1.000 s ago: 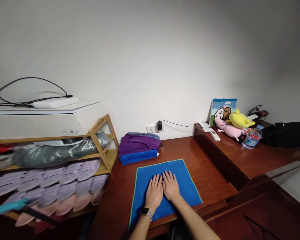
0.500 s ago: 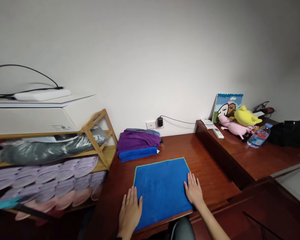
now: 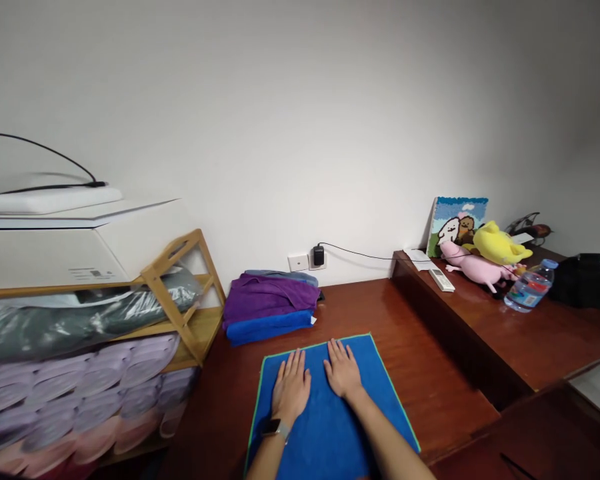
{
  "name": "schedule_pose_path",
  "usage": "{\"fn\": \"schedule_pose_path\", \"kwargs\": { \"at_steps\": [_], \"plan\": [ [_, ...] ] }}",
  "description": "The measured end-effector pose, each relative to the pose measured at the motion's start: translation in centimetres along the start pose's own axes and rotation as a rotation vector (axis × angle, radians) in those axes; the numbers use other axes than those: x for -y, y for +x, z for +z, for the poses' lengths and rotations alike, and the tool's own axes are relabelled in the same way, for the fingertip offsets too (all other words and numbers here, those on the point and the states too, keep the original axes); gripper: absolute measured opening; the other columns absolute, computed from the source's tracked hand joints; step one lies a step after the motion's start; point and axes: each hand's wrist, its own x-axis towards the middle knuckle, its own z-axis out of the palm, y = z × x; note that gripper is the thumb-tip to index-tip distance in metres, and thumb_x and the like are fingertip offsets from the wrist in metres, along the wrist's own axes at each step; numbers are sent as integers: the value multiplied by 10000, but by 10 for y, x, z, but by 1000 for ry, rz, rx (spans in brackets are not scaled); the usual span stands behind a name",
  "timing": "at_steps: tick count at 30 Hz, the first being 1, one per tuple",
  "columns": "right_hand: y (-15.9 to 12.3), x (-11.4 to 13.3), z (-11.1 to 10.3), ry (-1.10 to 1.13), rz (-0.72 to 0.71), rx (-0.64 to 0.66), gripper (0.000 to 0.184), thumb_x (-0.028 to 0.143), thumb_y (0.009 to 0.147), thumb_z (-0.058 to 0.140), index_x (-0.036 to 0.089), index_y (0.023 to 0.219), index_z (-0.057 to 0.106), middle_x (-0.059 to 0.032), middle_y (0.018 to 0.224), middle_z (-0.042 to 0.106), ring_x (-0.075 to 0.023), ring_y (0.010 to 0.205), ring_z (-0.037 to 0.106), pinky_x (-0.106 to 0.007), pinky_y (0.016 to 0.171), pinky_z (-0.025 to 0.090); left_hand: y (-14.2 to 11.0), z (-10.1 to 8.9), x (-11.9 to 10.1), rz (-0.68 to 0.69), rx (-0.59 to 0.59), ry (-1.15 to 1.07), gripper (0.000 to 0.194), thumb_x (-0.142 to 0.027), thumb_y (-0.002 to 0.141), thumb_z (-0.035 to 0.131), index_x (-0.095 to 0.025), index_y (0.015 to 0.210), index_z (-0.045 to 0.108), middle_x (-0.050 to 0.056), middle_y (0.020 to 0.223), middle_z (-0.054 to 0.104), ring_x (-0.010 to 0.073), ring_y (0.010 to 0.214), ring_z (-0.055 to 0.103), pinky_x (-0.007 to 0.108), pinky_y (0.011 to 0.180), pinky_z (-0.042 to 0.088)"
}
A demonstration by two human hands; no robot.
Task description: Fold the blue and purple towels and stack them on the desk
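A blue towel (image 3: 325,427) with a green edge lies spread flat on the brown wooden desk (image 3: 360,307). My left hand (image 3: 291,387) rests flat on its upper left part, fingers stretched out, with a watch on the wrist. Flat on the upper middle of the towel lies my right hand (image 3: 343,370), its fingers slightly apart and pointing at the far edge. Both palms face down and grip nothing. My forearms cover part of the towel, and its near edge falls out of view.
Behind the towel sit folded purple cloths (image 3: 270,295) on a folded blue cloth (image 3: 270,327). A wooden shoe rack (image 3: 173,307) stands left. The raised ledge at right bears a remote (image 3: 441,280), plush toys (image 3: 500,245) and a water bottle (image 3: 530,287). A charger (image 3: 319,255) trails its cable rightward.
Both hands have moved from the towel's sides inward and forward onto its upper part. More of the towel's green right edge shows. The view has shifted slightly.
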Motion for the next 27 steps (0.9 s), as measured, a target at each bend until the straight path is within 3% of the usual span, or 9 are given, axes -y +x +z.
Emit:
{"fn": "schedule_pose_path", "kwargs": {
  "at_steps": [5, 8, 10, 13, 16, 18, 21, 25, 27],
  "plan": [
    [-11, -81, -23, -114, 243, 1, 660, 426, 1100, 215, 124, 1686, 243, -85, 1741, 220, -222, 1630, 178, -446, 1322, 137, -15, 4, 64, -132, -83, 24, 655, -396, 1031, 270, -127, 1612, 409, 152, 1641, 487, 297, 1548, 425, 565, 1283, 328],
    [-16, -103, -38, -135, 305, 28, 665, 416, 1098, 199, 105, 1685, 230, -92, 1743, 205, -227, 1627, 194, -450, 1321, 149, -15, -1, 74, -145, -75, 38, 655, -382, 1027, 263, -120, 1610, 411, 154, 1633, 500, 293, 1536, 445, 556, 1284, 328],
    [-17, -96, -42, -140, 333, 17, 664, 401, 1097, 207, 83, 1678, 250, -111, 1739, 218, -246, 1626, 200, -465, 1323, 142, -12, -4, 63, -134, -76, 62, 652, -362, 1021, 273, -80, 1579, 456, 183, 1617, 511, 310, 1525, 459, 557, 1281, 333],
    [-22, -53, -32, -107, 285, -86, 651, 379, 1097, 228, 63, 1663, 296, -132, 1732, 236, -280, 1628, 184, -487, 1327, 129, -12, -1, 22, -7, -77, 60, 626, -351, 1035, 282, -73, 1558, 487, 173, 1635, 485, 298, 1536, 444, 525, 1283, 343],
    [-33, -1, -7, 17, 8, -131, 608, 378, 1113, 211, 159, 1667, 337, -75, 1719, 299, -251, 1617, 230, -459, 1325, 184, -20, 8, -20, 191, -21, 24, 582, -315, 1045, 306, -178, 1588, 460, 85, 1669, 448, 242, 1555, 414, 471, 1286, 351],
    [-41, 18, 7, 88, -132, -99, 589, 385, 1123, 189, 218, 1664, 354, -37, 1703, 345, -219, 1603, 272, -436, 1321, 213, -30, 15, -29, 218, 28, 25, 574, -298, 1043, 309, -210, 1591, 457, 64, 1665, 454, 235, 1552, 419, 472, 1281, 361],
    [-53, 9, 7, 83, -98, -40, 589, 403, 1121, 212, 219, 1664, 344, -32, 1706, 331, -215, 1607, 256, -454, 1328, 189, -46, 17, -2, 114, 30, 36, 587, -362, 1062, 271, -192, 1597, 444, 74, 1660, 459, 250, 1547, 427, 496, 1274, 371],
    [-66, -46, -26, -49, 141, 35, 626, 396, 1100, 258, 149, 1674, 293, -71, 1726, 235, -237, 1619, 208, -476, 1332, 162, -66, 5, 70, -39, -43, 52, 638, -442, 1056, 260, -151, 1588, 458, 97, 1656, 467, 271, 1544, 432, 518, 1275, 368],
    [-71, -66, -43, -89, 215, 59, 642, 398, 1097, 253, 118, 1675, 273, -80, 1730, 211, -238, 1620, 200, -472, 1332, 161, -74, -4, 93, -88, -72, 65, 652, -443, 1044, 267, -125, 1569, 487, 122, 1635, 497, 285, 1531, 452, 529, 1272, 371]
  ]
}}
